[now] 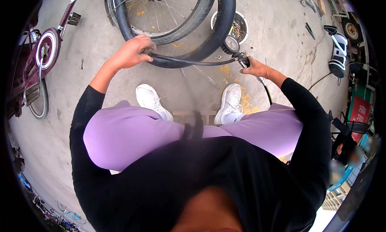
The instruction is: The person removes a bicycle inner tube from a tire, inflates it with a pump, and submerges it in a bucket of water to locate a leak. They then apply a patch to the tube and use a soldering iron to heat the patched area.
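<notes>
A plump black inner tube (pixel 223 27) lies in front of me, its near curve close to my feet. My left hand (pixel 134 51) is closed at the tube's near left side, pinching the end of a thin black air hose (pixel 193 63). The fingers hide the valve, so whether the hose end is on it I cannot tell. My right hand (pixel 256 67) is wrapped round the handle of a tire inflator (pixel 243 60), which has a round dial gauge (pixel 231 44). From the inflator the hose runs left across the tube's near edge. A supply line (pixel 266 90) drops from its handle past my knee.
Beyond the tube rests a spoked wheel with a tire (pixel 169 37). A white bowl of small metal parts (pixel 241 25) stands just right of the tube. A maroon bicycle (pixel 42 57) is at the left. Tools (pixel 310 6) and a white-and-black device (pixel 338 55) are at right.
</notes>
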A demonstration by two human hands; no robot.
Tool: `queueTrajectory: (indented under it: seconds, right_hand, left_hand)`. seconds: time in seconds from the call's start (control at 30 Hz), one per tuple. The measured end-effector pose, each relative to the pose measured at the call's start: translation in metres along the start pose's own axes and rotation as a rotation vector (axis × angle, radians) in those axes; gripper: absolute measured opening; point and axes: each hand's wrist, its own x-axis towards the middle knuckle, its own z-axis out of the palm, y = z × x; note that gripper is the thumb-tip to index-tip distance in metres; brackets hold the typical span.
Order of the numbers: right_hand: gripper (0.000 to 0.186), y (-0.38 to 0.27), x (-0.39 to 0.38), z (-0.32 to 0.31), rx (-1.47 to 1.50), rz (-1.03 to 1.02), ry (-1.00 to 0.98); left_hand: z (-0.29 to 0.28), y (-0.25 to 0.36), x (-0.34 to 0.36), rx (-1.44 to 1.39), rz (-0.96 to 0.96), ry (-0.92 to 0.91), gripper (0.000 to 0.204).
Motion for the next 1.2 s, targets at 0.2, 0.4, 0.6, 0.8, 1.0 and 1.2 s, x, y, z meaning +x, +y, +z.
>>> queueTrajectory:
  seconds: [0.2, 0.4, 0.6, 0.8, 1.0, 1.2]
  right_hand:
    - [0.076, 0.06, -0.046, -0.049, -0.052, -0.008, 0.108]
    - [0.077, 0.137, -0.072, -0.035, 0.168, -0.007, 0.313]
    - [0.078, 0.251, -0.094, 0.02, 0.347, 0.091, 0.346]
    - [0.072, 0.329, -0.082, 0.076, 0.449, 0.257, 0.422]
    - [0.07, 0.316, -0.061, 0.127, 0.436, 0.398, 0.634]
    - [0.064, 0.313, -0.045, 0.137, 0.322, 0.572, 0.843]
  left_hand:
    - [0.033, 0.113, 0.02, 0.025, 0.105, -0.349, 0.017]
    - [0.094, 0.162, 0.071, -0.126, 0.122, -0.238, 0.031]
    - [0.111, 0.147, 0.092, -0.024, -0.407, 0.408, 0.051]
    - [0.149, 0.132, 0.089, 0.185, -0.349, 0.411, 0.083]
    - [0.163, 0.128, 0.098, 0.233, -0.38, 0.464, 0.077]
    - [0.134, 0.152, 0.094, 0.158, -0.338, 0.441, 0.078]
